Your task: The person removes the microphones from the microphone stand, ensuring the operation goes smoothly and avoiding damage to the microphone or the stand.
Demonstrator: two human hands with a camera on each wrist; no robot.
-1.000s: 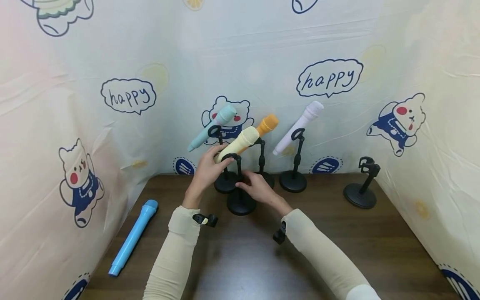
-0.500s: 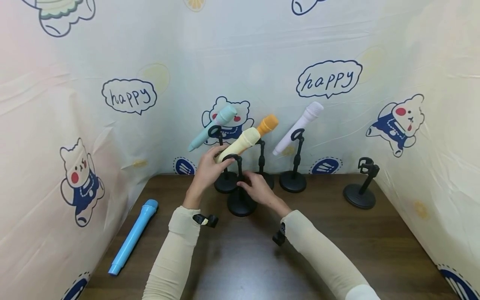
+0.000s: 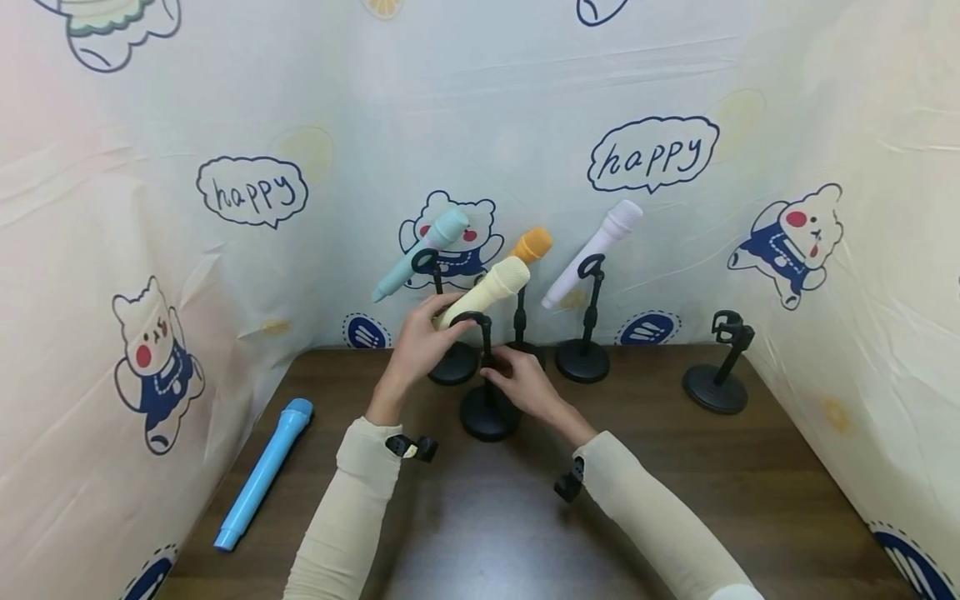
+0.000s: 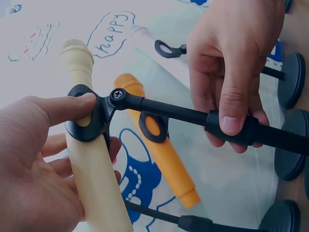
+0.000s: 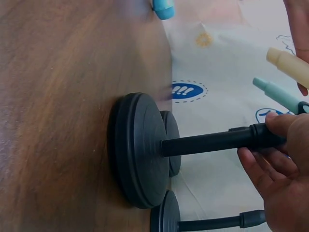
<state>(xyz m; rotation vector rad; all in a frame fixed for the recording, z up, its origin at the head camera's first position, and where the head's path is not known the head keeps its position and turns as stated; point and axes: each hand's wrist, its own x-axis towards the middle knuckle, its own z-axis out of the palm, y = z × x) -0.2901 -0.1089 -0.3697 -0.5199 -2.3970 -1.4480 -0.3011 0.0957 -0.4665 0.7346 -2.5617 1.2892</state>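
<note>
A cream microphone (image 4: 89, 169) sits in the clip of a black microphone stand (image 3: 489, 414), tilted with its mesh head up to the right in the head view. My left hand (image 3: 422, 337) holds it, thumb pressed on the clip ring (image 4: 77, 128) and fingers behind the microphone body. My right hand (image 3: 525, 383) grips the stand's pole at the collar (image 4: 231, 128), between thumb and fingers. The round base of this stand (image 5: 140, 150) is right at the tabletop. An orange microphone (image 4: 166, 162) in its own stand is partly hidden behind the cream one in the head view.
Behind stand a mint microphone (image 3: 420, 258) and a lavender microphone (image 3: 592, 254), each on a black stand. A stand with no microphone (image 3: 720, 367) is at the right. The blue microphone (image 3: 264, 475) lies on the brown table (image 3: 637, 517) at left. Printed cloth (image 3: 480, 100) hangs behind.
Both hands have shifted slightly right and toward me, bringing the cream microphone and its stand along. The other microphones and stands stay in place.
</note>
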